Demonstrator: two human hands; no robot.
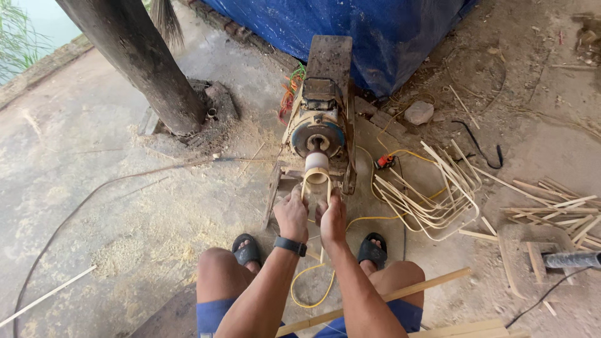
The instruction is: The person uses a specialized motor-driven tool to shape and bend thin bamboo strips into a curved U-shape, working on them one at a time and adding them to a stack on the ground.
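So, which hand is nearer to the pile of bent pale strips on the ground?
The right hand. It holds one side of the looped strip at the machine's roller, with the pile lying to its right. The left hand holds the loop's other side, farther from the pile.

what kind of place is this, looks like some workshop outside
Probably an open-air workshop for bending cane or bamboo strips. Both hands, left hand and right hand, press a bent strip around a motor's roller. Finished bent strips are piled beside it, with sawdust on the bare ground.
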